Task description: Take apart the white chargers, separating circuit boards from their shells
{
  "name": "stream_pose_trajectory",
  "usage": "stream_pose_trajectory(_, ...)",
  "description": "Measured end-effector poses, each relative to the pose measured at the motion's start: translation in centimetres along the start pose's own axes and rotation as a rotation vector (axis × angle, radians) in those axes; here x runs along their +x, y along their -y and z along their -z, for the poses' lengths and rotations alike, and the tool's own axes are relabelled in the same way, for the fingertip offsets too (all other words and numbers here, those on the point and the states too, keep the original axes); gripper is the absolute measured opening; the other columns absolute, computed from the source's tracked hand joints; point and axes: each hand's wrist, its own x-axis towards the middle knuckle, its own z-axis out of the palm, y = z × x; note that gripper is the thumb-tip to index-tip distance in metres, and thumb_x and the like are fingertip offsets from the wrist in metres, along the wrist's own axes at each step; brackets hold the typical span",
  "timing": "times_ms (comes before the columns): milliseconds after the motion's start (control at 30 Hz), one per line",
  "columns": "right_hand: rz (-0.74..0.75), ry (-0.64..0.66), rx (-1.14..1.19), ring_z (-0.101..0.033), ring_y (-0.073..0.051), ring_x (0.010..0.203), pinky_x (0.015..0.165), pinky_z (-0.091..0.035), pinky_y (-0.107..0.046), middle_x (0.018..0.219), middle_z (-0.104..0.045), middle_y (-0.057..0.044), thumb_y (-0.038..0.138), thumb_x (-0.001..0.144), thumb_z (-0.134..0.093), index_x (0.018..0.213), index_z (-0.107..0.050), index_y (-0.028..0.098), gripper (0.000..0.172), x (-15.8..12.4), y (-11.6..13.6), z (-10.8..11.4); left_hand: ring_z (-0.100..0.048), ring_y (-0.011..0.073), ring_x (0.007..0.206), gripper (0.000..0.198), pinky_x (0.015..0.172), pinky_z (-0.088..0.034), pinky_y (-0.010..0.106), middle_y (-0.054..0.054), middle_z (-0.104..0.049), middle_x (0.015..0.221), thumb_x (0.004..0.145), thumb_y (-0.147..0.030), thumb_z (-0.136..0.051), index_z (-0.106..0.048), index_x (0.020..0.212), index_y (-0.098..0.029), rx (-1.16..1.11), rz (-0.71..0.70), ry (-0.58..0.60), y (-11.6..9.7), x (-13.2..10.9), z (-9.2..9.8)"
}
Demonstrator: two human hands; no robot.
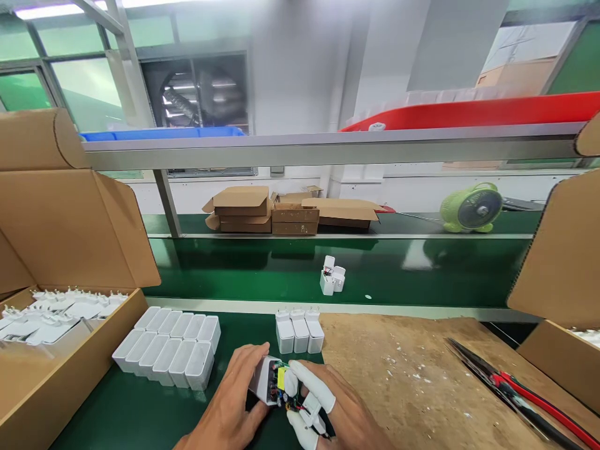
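Observation:
My left hand (pixel 234 394) grips a white charger housing (pixel 261 378) at the bottom centre. My right hand (pixel 323 406), with white finger cots on its fingertips, pinches a small circuit board (pixel 282 386) with a yellow part, set partly into that housing. Just beyond the hands stand three assembled white chargers (pixel 300 332) with their prongs up. To the left lies a block of several empty white housings (pixel 171 350) in two rows.
An open cardboard box (pixel 56 369) at left holds several white plug parts. A green conveyor belt (pixel 422 275) carries a small cluster of white chargers (pixel 332 276). A worn brown board (pixel 407 369) bears red-handled pliers (pixel 520 390). Another box (pixel 557 312) stands right; a green fan (pixel 471 208) behind.

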Motion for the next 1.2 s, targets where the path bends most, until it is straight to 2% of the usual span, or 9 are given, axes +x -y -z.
stream_pose_trajectory(167, 0.010, 0.028, 0.007, -0.074, -0.024, 0.117, 0.103, -0.063, -0.035, 0.131, -0.076, -0.011, 0.010, 0.096, -0.054, 0.146, -0.053, 0.018, 0.051, 0.0, -0.2, -0.1, -0.045, 0.0346, 0.147, 0.078, 0.121, -0.046, 0.061, 0.011, -0.049, 0.155, 0.097, -0.005, -0.053, -0.029, 0.162, -0.041, 0.003, 0.020, 0.047, 0.0, -0.2, -0.1)
stream_pose_trajectory(300, 0.029, 0.056, 0.006, -0.073, -0.024, 0.119, 0.102, -0.063, -0.035, 0.134, -0.074, -0.012, 0.009, 0.094, -0.051, 0.150, -0.051, 0.018, 0.056, -0.2, -0.5, -0.3, -0.045, 0.0332, 0.146, 0.076, 0.122, -0.045, 0.059, 0.010, -0.050, 0.154, 0.094, -0.003, -0.055, -0.033, 0.157, -0.040, -0.011, 0.020, 0.061, 0.1, -0.3, -0.2)
stream_pose_trajectory(533, 0.020, 0.081, 0.055, -0.069, -0.026, 0.123, 0.104, -0.061, -0.038, 0.138, -0.070, -0.015, 0.008, 0.091, -0.053, 0.155, -0.045, 0.016, 0.065, -1.1, -1.2, -1.3, -0.049, 0.0323, 0.142, 0.067, 0.121, -0.047, 0.056, 0.011, -0.052, 0.150, 0.099, -0.008, -0.056, -0.035, 0.155, -0.038, 0.002, -0.002, 0.024, -0.1, 0.0, -0.1)
stream_pose_trajectory(733, 0.017, 0.083, 0.116, -0.069, -0.026, 0.118, 0.099, -0.063, -0.040, 0.135, -0.071, -0.014, 0.003, 0.086, -0.051, 0.158, -0.041, 0.019, 0.074, -1.1, -1.4, -1.7, -0.050, 0.0313, 0.140, 0.062, 0.120, -0.047, 0.054, 0.010, -0.054, 0.148, 0.100, -0.011, -0.059, -0.039, 0.154, -0.036, 0.004, 0.010, 0.010, -0.3, 0.0, -0.1)
stream_pose_trajectory(933, 0.000, 0.073, 0.103, -0.072, -0.025, 0.111, 0.095, -0.064, -0.039, 0.124, -0.074, -0.013, 0.006, 0.092, -0.052, 0.156, -0.042, 0.021, 0.067, -0.4, -0.8, -1.3, -0.050, 0.0314, 0.140, 0.064, 0.119, -0.048, 0.055, 0.011, -0.054, 0.148, 0.099, -0.009, -0.059, -0.038, 0.154, -0.035, 0.004, 0.014, 0.008, -0.4, -0.1, 0.0)
stream_pose_trajectory(1200, -0.028, 0.096, 0.108, -0.072, -0.026, 0.114, 0.099, -0.063, -0.040, 0.127, -0.074, -0.011, 0.008, 0.091, -0.056, 0.154, -0.042, 0.023, 0.066, -0.5, -0.8, -1.2, -0.052, 0.0323, 0.138, 0.061, 0.117, -0.049, 0.055, 0.012, -0.057, 0.146, 0.098, -0.009, -0.059, -0.043, 0.152, -0.033, -0.003, 0.016, 0.000, -0.6, 0.0, 0.2)
